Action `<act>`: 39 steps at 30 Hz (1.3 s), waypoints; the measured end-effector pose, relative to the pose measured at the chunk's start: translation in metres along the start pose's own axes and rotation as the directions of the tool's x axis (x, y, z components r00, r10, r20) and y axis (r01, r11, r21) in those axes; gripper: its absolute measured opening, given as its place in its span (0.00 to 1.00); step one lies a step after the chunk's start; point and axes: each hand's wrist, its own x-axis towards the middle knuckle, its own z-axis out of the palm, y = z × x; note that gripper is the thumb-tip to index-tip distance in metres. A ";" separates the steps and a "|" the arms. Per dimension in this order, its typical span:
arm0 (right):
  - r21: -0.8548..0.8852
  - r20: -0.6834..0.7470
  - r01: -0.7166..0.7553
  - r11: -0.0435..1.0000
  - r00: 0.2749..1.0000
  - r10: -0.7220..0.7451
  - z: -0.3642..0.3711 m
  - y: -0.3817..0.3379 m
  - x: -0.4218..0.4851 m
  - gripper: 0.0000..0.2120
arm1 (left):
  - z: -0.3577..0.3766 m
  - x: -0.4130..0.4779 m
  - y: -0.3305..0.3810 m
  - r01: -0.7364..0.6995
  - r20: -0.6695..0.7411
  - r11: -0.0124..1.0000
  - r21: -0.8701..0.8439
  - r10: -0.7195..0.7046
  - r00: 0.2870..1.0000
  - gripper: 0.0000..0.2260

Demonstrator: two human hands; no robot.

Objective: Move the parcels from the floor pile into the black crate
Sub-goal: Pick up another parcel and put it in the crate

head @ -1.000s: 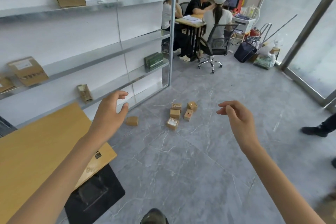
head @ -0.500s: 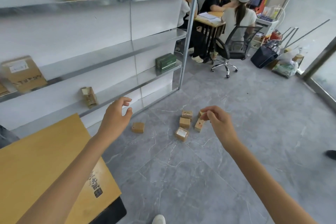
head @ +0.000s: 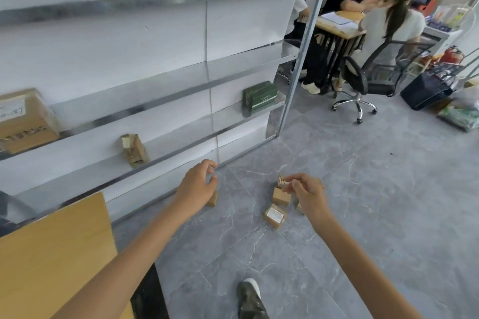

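Several parcels (head: 281,197) look light, stiff, easily gripped across opposite faces; left hand (head: 199,184) at their nine o'clock hangs half-curled, empty, right hand (head: 307,194) bunched, seemingly empty.

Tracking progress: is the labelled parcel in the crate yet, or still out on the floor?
Out: the labelled parcel lies on the grey floor beside the other small boxes, with nothing around it.

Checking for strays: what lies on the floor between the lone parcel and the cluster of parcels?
Nothing: the head view shows bare grey floor between the lone parcel and the cluster.
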 end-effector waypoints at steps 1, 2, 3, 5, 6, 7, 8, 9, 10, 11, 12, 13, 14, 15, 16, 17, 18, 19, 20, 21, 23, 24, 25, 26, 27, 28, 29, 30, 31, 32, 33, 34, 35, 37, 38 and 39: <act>-0.009 0.012 -0.003 1.000 1.000 0.003 0.002 0.000 0.018 0.11 | 0.003 0.016 0.000 0.016 0.000 1.000 -0.004 -0.016 1.000 0.10; -0.009 0.026 -0.015 1.000 1.000 0.015 0.004 0.000 0.036 0.12 | 0.005 0.031 -0.001 0.035 0.000 0.999 -0.006 -0.035 0.999 0.10; -0.007 0.042 -0.034 0.999 0.999 0.035 0.006 0.000 0.052 0.13 | 0.007 0.046 -0.004 0.055 0.000 0.998 -0.006 -0.055 0.998 0.10; -0.010 0.078 -0.063 0.998 0.995 0.064 0.011 0.001 0.085 0.12 | 0.008 0.075 -0.012 0.093 -0.018 0.996 -0.010 -0.093 0.996 0.10; -0.019 0.093 -0.075 0.997 0.993 0.076 0.015 0.003 0.102 0.12 | 0.008 0.088 -0.017 0.110 -0.032 0.994 -0.016 -0.110 0.993 0.10; -0.036 0.104 -0.093 0.995 0.990 0.096 0.019 0.003 0.117 0.12 | 0.007 0.099 -0.023 0.128 -0.043 0.991 -0.023 -0.129 0.991 0.10; -0.054 0.114 -0.114 0.992 0.986 0.119 0.024 0.003 0.130 0.13 | 0.007 0.109 -0.029 0.147 -0.047 0.989 -0.030 -0.149 0.988 0.09; -0.072 0.122 -0.133 0.988 0.982 0.141 0.031 0.004 0.143 0.13 | 0.006 0.118 -0.036 0.162 -0.046 0.986 -0.033 -0.164 0.985 0.09; -0.085 0.131 -0.146 0.986 0.979 0.157 0.039 0.004 0.156 0.14 | 0.005 0.127 -0.043 0.174 -0.043 0.984 -0.034 -0.175 0.984 0.09; -0.097 0.143 -0.154 0.983 0.975 0.167 0.048 0.004 0.169 0.14 | 0.004 0.137 -0.050 0.186 -0.040 0.982 -0.035 -0.188 0.981 0.10; -0.101 0.162 -0.159 0.982 0.971 0.174 0.059 0.003 0.183 0.14 | 0.002 0.148 -0.058 0.201 -0.038 0.979 -0.038 -0.202 0.979 0.10; -0.101 0.184 -0.164 0.981 0.966 0.181 0.071 0.002 0.196 0.14 | 0.000 0.159 -0.065 0.213 -0.036 0.976 -0.044 -0.215 0.976 0.10; -0.100 0.205 -0.170 0.980 0.961 0.188 0.085 0.000 0.208 0.13 | -0.003 0.172 -0.074 0.223 -0.029 0.974 -0.051 -0.224 0.974 0.10; -0.109 0.222 -0.181 0.977 0.954 0.201 0.098 -0.002 0.219 0.13 | -0.005 0.184 -0.083 0.226 -0.018 0.973 -0.052 -0.228 0.974 0.10; -0.115 0.236 -0.193 0.974 0.947 0.216 0.112 -0.003 0.229 0.14 | -0.008 0.197 -0.092 0.232 -0.002 0.971 -0.051 -0.232 0.973 0.10; -0.117 0.242 -0.200 0.973 0.944 0.223 0.124 -0.004 0.237 0.15 | -0.010 0.209 -0.102 0.236 0.013 0.970 -0.053 -0.236 0.972 0.10; -0.113 0.237 -0.205 0.972 0.945 0.227 0.142 -0.003 0.250 0.15 | -0.015 0.226 -0.116 0.240 0.031 0.969 -0.054 -0.239 0.971 0.09; -0.119 0.232 -0.215 0.969 0.943 0.238 0.153 -0.003 0.257 0.15 | -0.017 0.236 -0.126 0.242 0.045 0.969 -0.050 -0.240 0.970 0.09; -0.130 0.231 -0.229 0.965 0.939 0.254 0.160 -0.003 0.259 0.14 | -0.017 0.242 -0.133 0.252 0.054 0.967 -0.046 -0.249 0.967 0.09; -0.135 0.231 -0.246 0.960 0.934 0.272 0.171 -0.003 0.266 0.14 | -0.018 0.253 -0.143 0.264 0.064 0.963 -0.046 -0.261 0.963 0.09; -0.134 0.231 -0.286 0.949 0.922 0.310 0.196 0.002 0.281 0.12 | -0.019 0.275 -0.166 0.295 0.098 0.955 -0.044 -0.290 0.952 0.09; -0.145 0.232 -0.310 0.940 0.913 0.337 0.207 0.006 0.288 0.13 | -0.017 0.284 -0.178 0.315 0.122 0.949 -0.032 -0.309 0.943 0.09; -0.158 0.232 -0.333 0.929 0.903 0.363 0.218 0.011 0.296 0.13 | -0.015 0.293 -0.189 0.332 0.149 0.943 -0.015 -0.326 0.934 0.09; -0.166 0.231 -0.358 0.919 0.892 0.389 0.228 0.018 0.305 0.12 | -0.011 0.302 -0.201 0.348 0.172 0.937 0.004 -0.344 0.923 0.09; -0.177 0.230 -0.383 0.907 0.880 0.417 0.238 0.027 0.313 0.12 | -0.006 0.309 -0.213 0.367 0.190 0.930 0.024 -0.364 0.912 0.10; -0.192 0.228 -0.406 0.893 0.867 0.443 0.249 0.037 0.321 0.12 | 0.001 0.317 -0.226 0.387 0.212 0.921 0.041 -0.386 0.898 0.10; -0.212 0.222 -0.429 0.878 0.854 0.470 0.258 0.048 0.329 0.12 | 0.009 0.324 -0.239 0.406 0.237 0.912 0.056 -0.407 0.882 0.10; -0.230 0.214 -0.449 0.863 0.842 0.495 0.267 0.060 0.336 0.12 | 0.018 0.331 -0.251 0.420 0.257 0.904 0.073 -0.424 0.868 0.11; -0.247 0.209 -0.470 0.848 0.828 0.520 0.276 0.073 0.346 0.12 | 0.030 0.338 -0.265 0.435 0.270 0.896 0.093 -0.443 0.855 0.11; -0.263 0.207 -0.492 0.830 0.811 0.547 0.285 0.087 0.354 0.12 | 0.044 0.343 -0.278 0.453 0.283 0.884 0.117 -0.467 0.838 0.12; -0.280 0.208 -0.511 0.813 0.794 0.571 0.293 0.104 0.362 0.11 | 0.059 0.347 -0.293 0.473 0.294 0.871 0.133 -0.490 0.820 0.12; -0.296 0.210 -0.522 0.800 0.782 0.588 0.301 0.124 0.372 0.11 | 0.078 0.352 -0.311 0.495 0.299 0.858 0.138 -0.513 0.805 0.12; -0.313 0.209 -0.529 0.789 0.772 0.600 0.309 0.147 0.384 0.12 | 0.099 0.358 -0.332 0.525 0.307 0.841 0.133 -0.538 0.785 0.13; -0.335 0.192 -0.552 0.763 0.753 0.629 0.326 0.202 0.407 0.12 | 0.147 0.369 -0.380 0.599 0.335 0.790 0.130 -0.604 0.723 0.14; -0.343 0.185 -0.567 0.749 0.741 0.646 0.336 0.233 0.419 0.12 | 0.172 0.375 -0.406 0.626 0.347 0.767 0.141 -0.630 0.695 0.15; -0.362 0.188 -0.578 0.731 0.723 0.665 0.346 0.266 0.431 0.13 | 0.199 0.380 -0.433 0.644 0.360 0.748 0.161 -0.652 0.667 0.16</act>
